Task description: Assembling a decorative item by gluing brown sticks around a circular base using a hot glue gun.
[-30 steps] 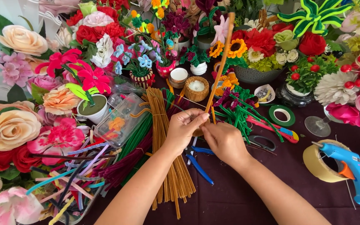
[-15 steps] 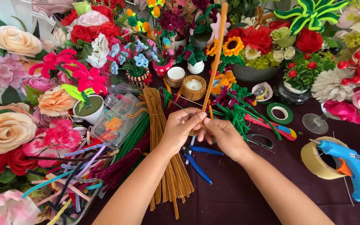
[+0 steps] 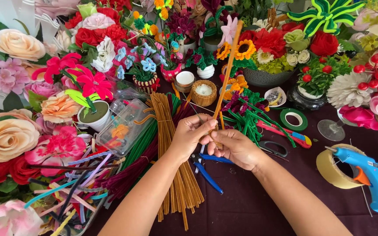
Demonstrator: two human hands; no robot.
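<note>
Two hands: both meet at the middle of the table, pinching one orange pipe cleaner (image 3: 226, 74).
Left hand (image 3: 190, 136): fingers curled closed around the stem's lower part, thumb pressed against it.
Right hand (image 3: 236, 147): closed on the stem's bottom end, touching the left hand's fingertips.
Orange pipe cleaner: stands nearly upright, tilted slightly right, its tip reaching the far flowers.
Bundle of tan pipe cleaners (image 3: 171, 161): lies flat under the left forearm.
Blue pliers (image 3: 208, 176): rest on the dark cloth just near of the hands.
Blue glue gun (image 3: 368, 175): near right, against a tape roll (image 3: 332, 172).
Green floral tape (image 3: 294, 119): right of the hands.
</note>
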